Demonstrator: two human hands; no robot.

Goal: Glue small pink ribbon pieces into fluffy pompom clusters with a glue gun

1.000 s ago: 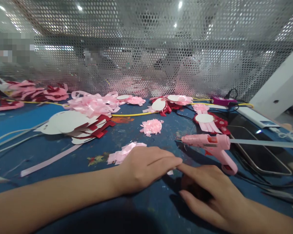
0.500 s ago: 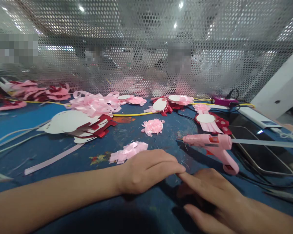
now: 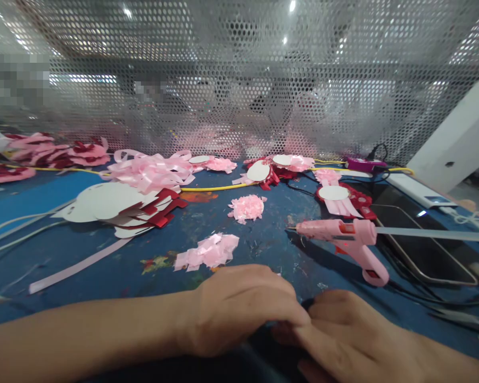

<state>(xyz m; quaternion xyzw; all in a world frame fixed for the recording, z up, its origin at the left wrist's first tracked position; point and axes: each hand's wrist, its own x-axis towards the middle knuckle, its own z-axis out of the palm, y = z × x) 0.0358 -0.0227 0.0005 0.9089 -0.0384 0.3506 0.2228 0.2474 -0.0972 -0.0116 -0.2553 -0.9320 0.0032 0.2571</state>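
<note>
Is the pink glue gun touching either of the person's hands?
Apart. The head view shows bare blue table between the glue gun and both the right hand and the left hand.

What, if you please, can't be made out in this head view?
- Whatever lies under the left hand and right hand: their fingers cover it.
- The people behind the perforated screen: blurred.
- The glue stick in the pink glue gun: its end is cut off by the right edge.
</note>
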